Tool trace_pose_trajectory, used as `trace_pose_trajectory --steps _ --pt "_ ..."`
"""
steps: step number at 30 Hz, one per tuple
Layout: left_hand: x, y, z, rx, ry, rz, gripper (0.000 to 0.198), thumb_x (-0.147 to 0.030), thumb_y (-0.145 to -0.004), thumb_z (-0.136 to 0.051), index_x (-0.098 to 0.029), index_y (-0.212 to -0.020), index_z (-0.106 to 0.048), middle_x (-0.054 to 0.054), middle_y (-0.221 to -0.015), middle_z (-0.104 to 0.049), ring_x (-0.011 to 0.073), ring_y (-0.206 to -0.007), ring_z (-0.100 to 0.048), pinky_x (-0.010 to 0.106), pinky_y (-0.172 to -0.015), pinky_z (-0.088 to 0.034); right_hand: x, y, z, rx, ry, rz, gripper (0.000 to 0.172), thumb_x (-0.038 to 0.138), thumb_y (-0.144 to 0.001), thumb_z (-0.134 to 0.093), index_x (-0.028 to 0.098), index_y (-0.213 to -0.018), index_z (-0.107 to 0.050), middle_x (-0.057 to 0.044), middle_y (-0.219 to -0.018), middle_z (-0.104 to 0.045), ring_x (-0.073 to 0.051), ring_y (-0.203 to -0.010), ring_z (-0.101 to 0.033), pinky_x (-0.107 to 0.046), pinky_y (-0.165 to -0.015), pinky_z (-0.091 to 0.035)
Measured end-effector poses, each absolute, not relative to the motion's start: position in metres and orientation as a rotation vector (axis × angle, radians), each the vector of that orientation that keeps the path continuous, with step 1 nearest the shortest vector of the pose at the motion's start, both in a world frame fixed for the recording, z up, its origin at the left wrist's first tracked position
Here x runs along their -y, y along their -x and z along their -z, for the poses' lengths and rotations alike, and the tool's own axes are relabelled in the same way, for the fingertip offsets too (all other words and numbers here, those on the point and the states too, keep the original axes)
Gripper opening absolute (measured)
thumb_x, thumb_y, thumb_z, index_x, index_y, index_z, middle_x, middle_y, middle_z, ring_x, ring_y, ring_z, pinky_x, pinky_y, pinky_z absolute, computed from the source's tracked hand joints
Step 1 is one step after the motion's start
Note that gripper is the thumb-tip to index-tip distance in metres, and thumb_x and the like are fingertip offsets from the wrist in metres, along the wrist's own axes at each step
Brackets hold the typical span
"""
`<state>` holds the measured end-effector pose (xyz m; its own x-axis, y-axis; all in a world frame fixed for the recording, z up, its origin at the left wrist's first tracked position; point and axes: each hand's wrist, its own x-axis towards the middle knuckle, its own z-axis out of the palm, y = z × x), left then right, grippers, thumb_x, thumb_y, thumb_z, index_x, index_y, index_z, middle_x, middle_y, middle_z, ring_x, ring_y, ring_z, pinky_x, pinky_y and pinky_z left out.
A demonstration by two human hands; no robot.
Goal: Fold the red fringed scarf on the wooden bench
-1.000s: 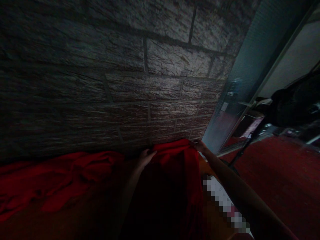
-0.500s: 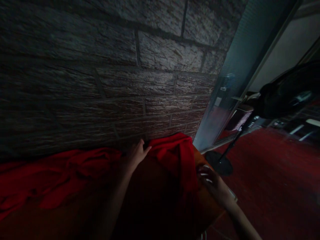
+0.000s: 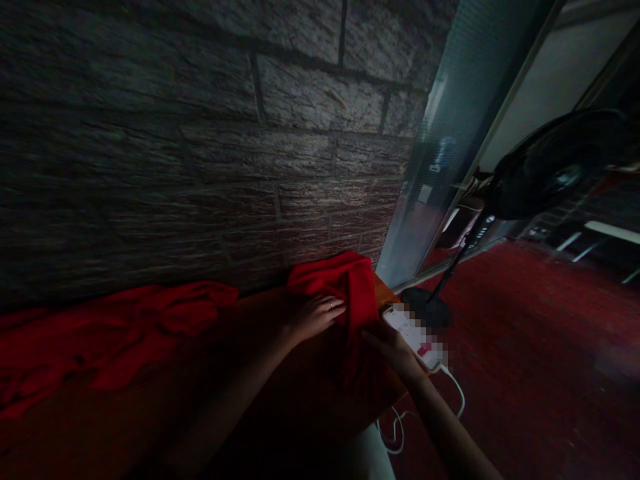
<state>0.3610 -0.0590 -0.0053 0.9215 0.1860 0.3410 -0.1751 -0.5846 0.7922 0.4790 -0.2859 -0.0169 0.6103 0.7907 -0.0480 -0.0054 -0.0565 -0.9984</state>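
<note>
A folded, scarf-like red cloth (image 3: 361, 287) lies on a brown wooden tabletop (image 3: 270, 333) against the wall, one strip hanging toward me into deep shadow. My left hand (image 3: 319, 316), with a ring on one finger, rests on its left part, fingers stretched out flat. At the strip's right edge is my right hand (image 3: 393, 343); its thumb reaches left over the cloth and stands apart from the fingers, which are partly lost in the dark. A second, crumpled red cloth (image 3: 160, 313) lies farther left along the wall.
A phone (image 3: 413, 337) with a white cable (image 3: 461, 393) lies at the table's right edge, beside my right hand. Beyond it stands a black pedestal fan (image 3: 555, 170) on a red floor (image 3: 525, 347). A stone-block wall (image 3: 225, 153) rises behind the table, next to a glass panel (image 3: 425, 180).
My left hand has moved right and toward me, from the cloth's left edge onto it. My right hand has shifted left to the strip, and the phone now shows. The view has shifted slightly.
</note>
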Motion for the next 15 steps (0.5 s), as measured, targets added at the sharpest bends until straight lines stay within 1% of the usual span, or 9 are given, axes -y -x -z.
trace_pose_trajectory --steps 3,5,8,11,13,15 --pt "0.063 -0.363 0.007 -0.057 -2.007 -0.501 0.037 -0.011 -0.068 -0.076 -0.030 -0.100 -0.077 0.006 -0.120 -0.072 0.0301 -0.124 -0.058 0.043 -0.118 -0.028 0.282 -0.487 0.009 0.678 1.509 -0.843 0.045 0.054 -0.067 -0.079 0.019 -0.095 -0.071 -0.007 -0.094 -0.076 -0.029 -0.092 -0.070 -0.043 -0.087 -0.056" --pt "0.065 -0.364 0.005 -0.104 -1.959 -0.533 0.033 -0.013 -0.070 -0.077 -0.029 -0.099 -0.077 0.006 -0.116 -0.073 0.0298 -0.119 -0.061 0.042 -0.116 -0.031 0.281 -0.493 0.001 0.598 1.526 -0.835 0.039 0.053 -0.067 -0.077 0.021 -0.089 -0.071 -0.006 -0.089 -0.075 -0.028 -0.090 -0.070 -0.042 -0.085 -0.056" --pt "0.064 -0.371 -0.004 -0.250 -1.850 -0.643 0.026 -0.017 -0.074 -0.076 -0.026 -0.098 -0.078 0.009 -0.108 -0.075 0.0295 -0.109 -0.065 0.038 -0.111 -0.037 0.279 -0.509 -0.021 0.462 1.433 -0.817 0.029 0.047 -0.074 -0.066 0.023 -0.090 -0.067 -0.006 -0.089 -0.075 -0.027 -0.092 -0.070 -0.038 -0.081 -0.057" --pt "0.065 -0.385 -0.018 -0.415 -1.818 -0.795 0.011 -0.021 -0.077 -0.075 -0.023 -0.088 -0.077 0.012 -0.096 -0.075 0.0319 -0.106 -0.065 0.037 -0.109 -0.037 0.274 -0.529 -0.055 0.416 1.290 -0.856 0.021 0.038 -0.077 -0.054 0.024 -0.091 -0.062 -0.006 -0.089 -0.075 -0.025 -0.091 -0.070 -0.036 -0.078 -0.058" --pt "0.069 -0.396 -0.024 -0.434 -1.877 -0.845 0.009 -0.023 -0.079 -0.074 -0.022 -0.088 -0.076 0.014 -0.096 -0.075 0.0329 -0.108 -0.064 0.038 -0.109 -0.036 0.268 -0.544 -0.077 0.408 1.221 -0.887 0.019 0.032 -0.076 -0.051 0.023 -0.090 -0.061 -0.006 -0.087 -0.074 -0.025 -0.090 -0.070 -0.037 -0.079 -0.058" --pt "0.078 -0.406 -0.023 -0.353 -1.917 -0.792 0.014 -0.021 -0.078 -0.074 -0.022 -0.092 -0.076 0.014 -0.106 -0.074 0.0328 -0.112 -0.063 0.038 -0.111 -0.034 0.260 -0.555 -0.096 0.410 1.203 -0.930 0.017 0.030 -0.075 -0.051 0.022 -0.087 -0.060 -0.007 -0.085 -0.074 -0.026 -0.090 -0.070 -0.038 -0.081 -0.057"
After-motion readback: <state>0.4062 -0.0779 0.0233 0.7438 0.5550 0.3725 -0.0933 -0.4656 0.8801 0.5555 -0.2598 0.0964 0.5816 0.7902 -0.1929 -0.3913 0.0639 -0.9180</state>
